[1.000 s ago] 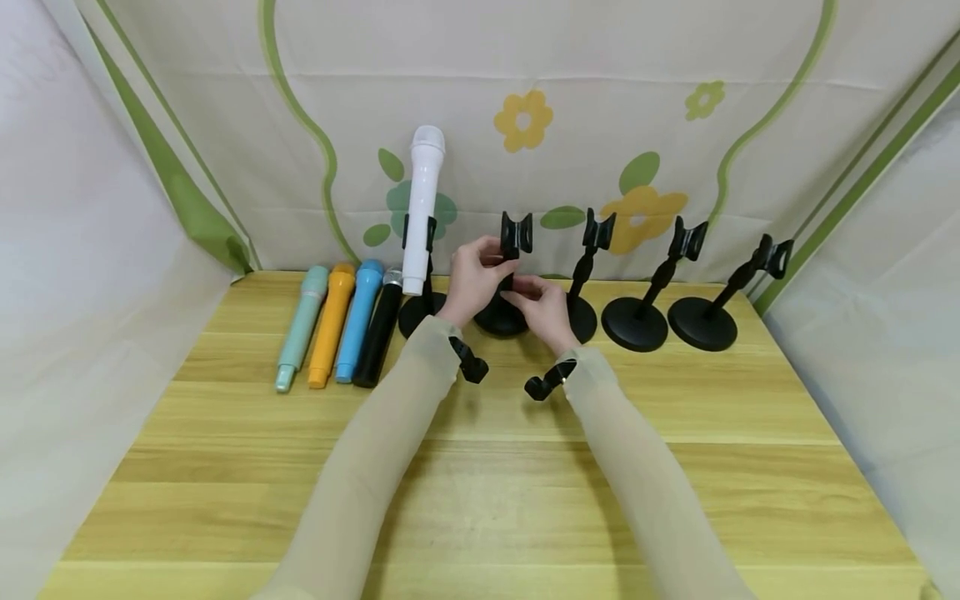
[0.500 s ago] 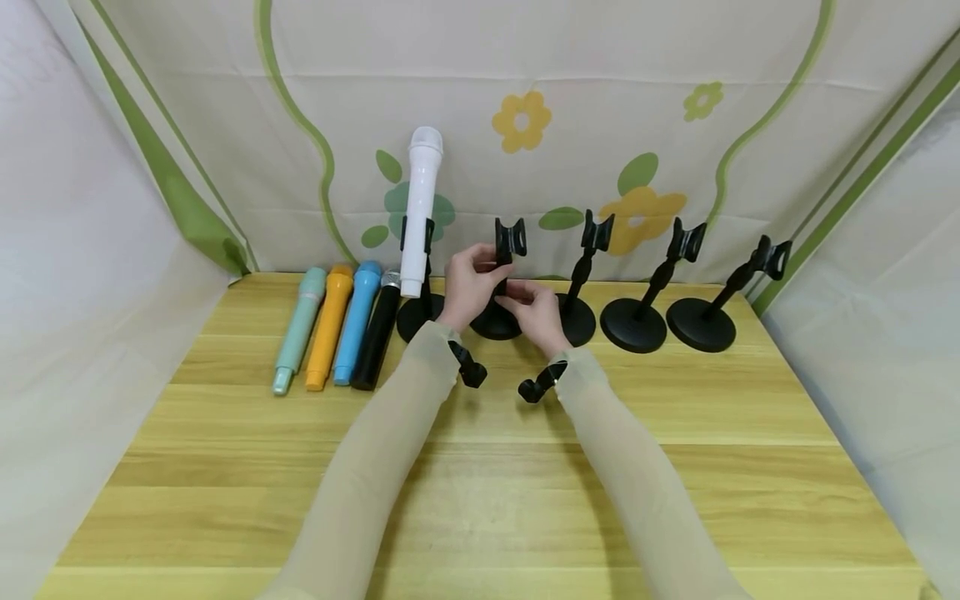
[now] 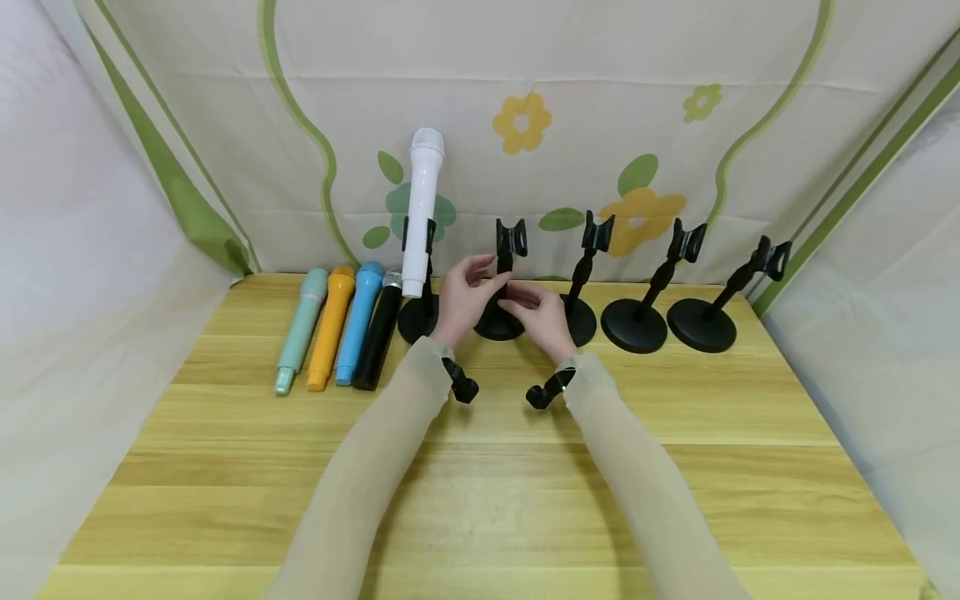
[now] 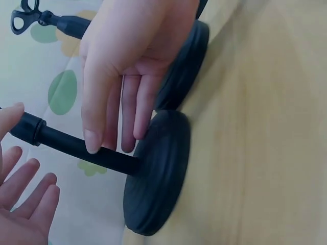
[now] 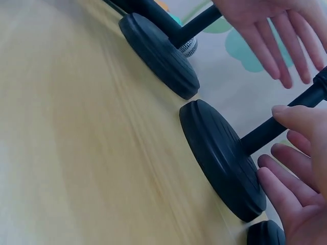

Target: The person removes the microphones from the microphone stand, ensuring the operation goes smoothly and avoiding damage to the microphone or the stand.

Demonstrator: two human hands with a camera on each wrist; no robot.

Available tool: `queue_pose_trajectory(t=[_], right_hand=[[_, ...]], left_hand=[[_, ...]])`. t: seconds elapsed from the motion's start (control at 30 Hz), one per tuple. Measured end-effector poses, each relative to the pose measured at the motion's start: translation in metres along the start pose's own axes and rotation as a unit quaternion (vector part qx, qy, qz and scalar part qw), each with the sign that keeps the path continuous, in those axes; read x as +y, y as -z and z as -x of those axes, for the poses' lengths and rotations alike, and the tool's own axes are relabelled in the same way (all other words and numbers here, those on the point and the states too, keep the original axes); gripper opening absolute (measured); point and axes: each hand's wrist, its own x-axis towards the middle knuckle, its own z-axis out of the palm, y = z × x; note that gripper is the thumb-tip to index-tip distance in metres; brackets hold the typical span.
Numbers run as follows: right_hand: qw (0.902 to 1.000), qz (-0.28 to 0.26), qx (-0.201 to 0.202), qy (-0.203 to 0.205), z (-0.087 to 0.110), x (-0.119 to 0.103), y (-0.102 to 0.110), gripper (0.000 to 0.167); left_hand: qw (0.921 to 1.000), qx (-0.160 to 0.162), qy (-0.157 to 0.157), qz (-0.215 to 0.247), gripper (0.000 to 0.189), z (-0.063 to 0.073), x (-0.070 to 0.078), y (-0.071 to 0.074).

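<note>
A black microphone stand (image 3: 512, 239) rises between my two hands, its round base (image 4: 158, 173) down on the table. My left hand (image 3: 463, 300) is just left of the pole, fingers extended and spread, with the thumb close to the collar (image 4: 31, 127). Lower down, my right hand (image 3: 542, 318) has its thumb tip at the pole (image 5: 273, 130); its other fingers reach loosely past it, above the base. To the left, a white microphone (image 3: 423, 208) rests tilted in the clip of another stand (image 3: 417, 318).
Left on the wooden table (image 3: 480, 500) lie mint (image 3: 302, 329), orange (image 3: 331, 329), blue (image 3: 358, 325) and black (image 3: 378, 333) microphones, side by side. More stands (image 3: 633, 325) with unfilled clips line the back right. A patterned cloth (image 3: 585, 50) hangs behind.
The stand between my hands shifts slightly left and its clip lowers. My left hand then loosens from the pole and draws back a little, fingers opening. The right hand stays low by the pole.
</note>
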Motion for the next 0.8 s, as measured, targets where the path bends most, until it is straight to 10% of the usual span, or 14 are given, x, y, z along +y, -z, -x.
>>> queue_pose_trajectory(t=[0.8], right_hand=[[0.9986,-0.012,-0.049,-0.018,0.048,-0.01,0.02,0.051]], left_hand=[[0.9994,0.016,-0.007,-0.031,0.043,0.054,-0.008,0.071]])
